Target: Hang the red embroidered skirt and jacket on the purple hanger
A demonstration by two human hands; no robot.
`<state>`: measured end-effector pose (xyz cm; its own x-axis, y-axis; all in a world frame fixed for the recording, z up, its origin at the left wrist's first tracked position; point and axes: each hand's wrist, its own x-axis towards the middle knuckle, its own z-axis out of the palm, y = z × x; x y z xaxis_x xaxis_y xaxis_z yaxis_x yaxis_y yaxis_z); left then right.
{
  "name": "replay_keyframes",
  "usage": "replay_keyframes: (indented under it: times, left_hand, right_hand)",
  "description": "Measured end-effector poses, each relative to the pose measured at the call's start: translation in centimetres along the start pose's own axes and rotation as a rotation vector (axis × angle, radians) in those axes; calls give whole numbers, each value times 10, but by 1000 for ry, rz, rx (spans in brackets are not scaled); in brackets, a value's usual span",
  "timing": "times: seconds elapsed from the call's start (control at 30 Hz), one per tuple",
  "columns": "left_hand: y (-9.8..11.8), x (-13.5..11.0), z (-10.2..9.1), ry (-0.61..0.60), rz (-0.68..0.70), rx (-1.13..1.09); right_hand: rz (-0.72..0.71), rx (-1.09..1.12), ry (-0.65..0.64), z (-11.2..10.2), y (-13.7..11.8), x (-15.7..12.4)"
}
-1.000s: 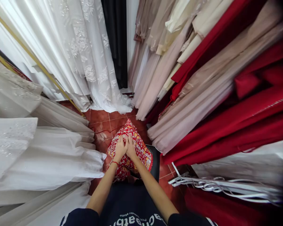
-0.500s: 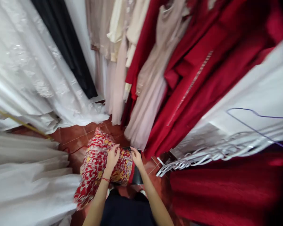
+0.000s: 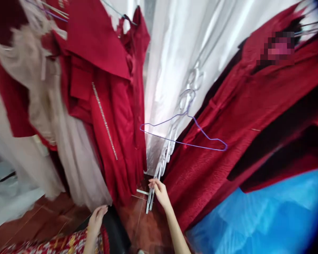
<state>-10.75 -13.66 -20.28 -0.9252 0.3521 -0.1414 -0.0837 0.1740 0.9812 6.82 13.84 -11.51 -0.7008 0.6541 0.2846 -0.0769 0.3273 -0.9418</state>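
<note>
My right hand [image 3: 160, 192] reaches out to a bunch of white hangers [image 3: 172, 141] that hang low between red garments; its fingers touch the lowest hangers, and I cannot tell if they grip one. My left hand [image 3: 96, 218] rests with curled fingers on the edge of a red patterned cloth [image 3: 55, 245], which lies over a black seat [image 3: 116, 229] at the bottom of the view. A thin purple wire hanger [image 3: 185, 132] juts out above my right hand.
Red dresses [image 3: 108, 106] hang at the left and right, with a white satin garment [image 3: 175, 53] between them and beige gowns [image 3: 42, 123] further left. A blue sheet [image 3: 267, 218] fills the lower right. Red floor tiles [image 3: 42, 218] show below.
The view has swung right, from the white gowns to the red ones. My right hand has left the patterned cloth and reached to the white hangers. My left hand stays on the cloth.
</note>
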Motion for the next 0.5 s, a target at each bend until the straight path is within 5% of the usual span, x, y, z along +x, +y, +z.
replay_keyframes:
  times: [0.13,0.23,0.3,0.37,0.5]
  left_hand:
    - [111,39,111,-434,119,-162]
    - [206,65,163,-528,252,-317]
    - [261,82,181,-522,308,-465]
    - [302,97,190,-513,343,-552]
    - [338,111,195,-525,423,-532]
  right_hand:
    - [-91,-38,283,-79,-60,22]
    - [-144,88,694,-128,-96,43]
    - [-147,236,873,-158,-116,58]
    - [-161,358,913,-184,-131,74]
    - [-211,471,948,-216,-146,97]
